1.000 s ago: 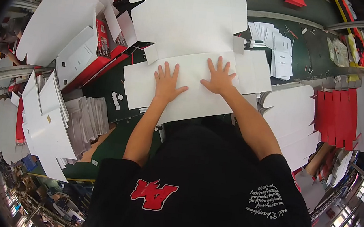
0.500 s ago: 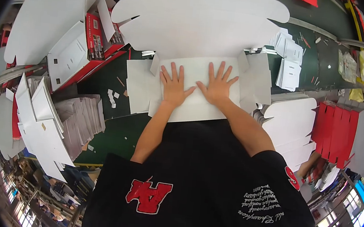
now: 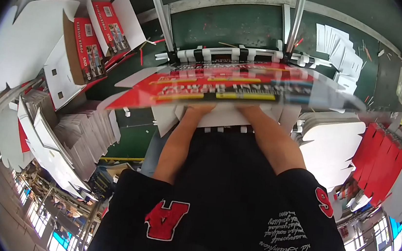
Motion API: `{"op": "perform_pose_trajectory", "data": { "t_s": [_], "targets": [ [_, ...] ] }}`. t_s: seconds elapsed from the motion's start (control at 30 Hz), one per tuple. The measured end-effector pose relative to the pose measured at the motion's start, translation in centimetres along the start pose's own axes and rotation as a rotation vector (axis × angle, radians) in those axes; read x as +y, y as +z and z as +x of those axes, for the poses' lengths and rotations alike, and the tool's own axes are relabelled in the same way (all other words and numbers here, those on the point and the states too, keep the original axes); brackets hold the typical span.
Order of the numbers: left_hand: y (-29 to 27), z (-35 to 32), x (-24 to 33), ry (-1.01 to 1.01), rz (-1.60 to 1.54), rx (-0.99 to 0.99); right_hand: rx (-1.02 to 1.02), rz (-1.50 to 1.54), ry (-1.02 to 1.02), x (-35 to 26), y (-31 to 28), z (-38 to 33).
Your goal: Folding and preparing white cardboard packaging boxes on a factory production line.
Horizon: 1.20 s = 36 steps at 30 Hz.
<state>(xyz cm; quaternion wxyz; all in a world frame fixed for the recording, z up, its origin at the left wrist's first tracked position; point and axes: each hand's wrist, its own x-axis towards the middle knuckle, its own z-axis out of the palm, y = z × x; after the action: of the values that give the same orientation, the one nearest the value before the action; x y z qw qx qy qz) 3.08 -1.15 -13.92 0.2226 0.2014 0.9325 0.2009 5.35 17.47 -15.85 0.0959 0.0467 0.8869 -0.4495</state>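
A cardboard box blank in front of me has its large flap [image 3: 224, 86] folded over toward me. Its printed red and black outer face shows, smeared by motion. Beneath it, part of the pale inner cardboard [image 3: 219, 119] and a side flap [image 3: 165, 118] are visible. My left hand [image 3: 202, 108] reaches under the flap; only the wrist end shows. Beside it, my right hand [image 3: 248, 110] goes under the same flap, its fingers covered too. What the fingers touch or hold is hidden.
Behind the box stands a frame with white rollers [image 3: 238, 53] and two metal posts [image 3: 161, 11]. Opened red printed boxes [image 3: 89, 50] lie at the left, above stacked cardboard [image 3: 85, 135]. White blanks [image 3: 331, 144], red blanks [image 3: 381, 161] and paper leaflets [image 3: 343, 54] are at the right.
The large flap, standing up white side toward me before, has swung down over my hands. My hands lay flat with fingers spread on the white base; now the flap hides them.
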Motion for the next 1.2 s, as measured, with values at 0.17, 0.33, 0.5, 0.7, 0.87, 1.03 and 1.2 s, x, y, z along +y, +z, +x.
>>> {"op": "perform_pose_trajectory", "data": {
  "t_s": [0.17, 0.33, 0.5, 0.7, 0.87, 1.03, 1.2],
  "targets": [
    [-5.7, 0.9, 3.2, -0.05, 0.229, 0.362, 0.091, -0.693, 0.088, -6.9, -3.7, 0.7],
    [-6.3, 0.4, 2.1, -0.076, 0.175, 0.326, 0.03, -0.717, -0.06, -7.3, -6.7, 1.9],
    [-8.0, 1.1, 3.4, -0.137, 0.395, -0.078, -0.111, -0.74, -0.002, -8.5, -7.9, 1.5],
    [-9.3, 0.8, 2.4, -0.118, 0.426, 0.018, -0.127, -0.77, -0.006, -8.1, -6.1, 1.5],
    [-14.2, -5.0, 2.8, -0.017, 0.223, 0.683, -0.132, -0.755, 0.098, -6.4, -6.1, 0.5],
    [-18.1, -11.1, 0.2, -0.276, -0.42, 0.011, -0.063, -0.886, 0.029, -6.4, -5.3, 0.4],
    [-16.3, -12.7, 1.8, -0.179, -0.267, 0.275, -0.234, -0.56, 0.061, -9.8, -6.3, 1.4]
  ]
}}
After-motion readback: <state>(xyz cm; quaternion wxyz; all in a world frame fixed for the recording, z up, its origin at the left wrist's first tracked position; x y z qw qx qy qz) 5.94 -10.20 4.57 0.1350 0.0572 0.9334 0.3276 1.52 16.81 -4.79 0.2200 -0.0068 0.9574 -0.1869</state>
